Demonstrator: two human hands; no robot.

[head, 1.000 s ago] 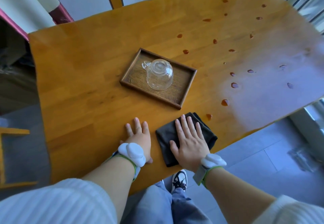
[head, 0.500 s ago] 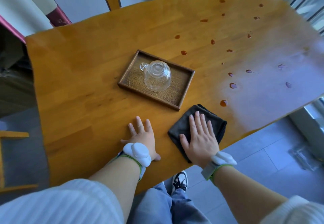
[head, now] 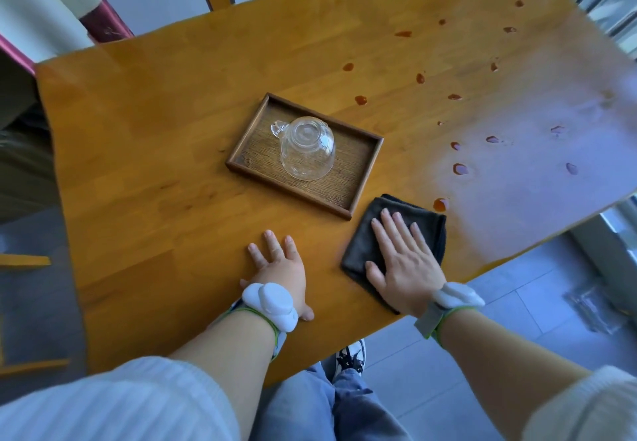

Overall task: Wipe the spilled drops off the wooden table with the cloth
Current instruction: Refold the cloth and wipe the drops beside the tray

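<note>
Head view: flat hand (head: 403, 264) presses folded cloth (head: 396, 230).

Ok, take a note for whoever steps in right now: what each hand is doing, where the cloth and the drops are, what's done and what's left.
Right hand: flat, palm down on the dark cloth near the table's front edge.
Left hand: flat on bare wood, holding nothing.
Drops: many reddish ones across the right half; the nearest drop sits just beyond the cloth's far right corner, apparently untouched.
Tray with an upturned glass cup sits left of the spill.
Done: cloth in place. Left: nearly all the wiping, working right and away.
</note>
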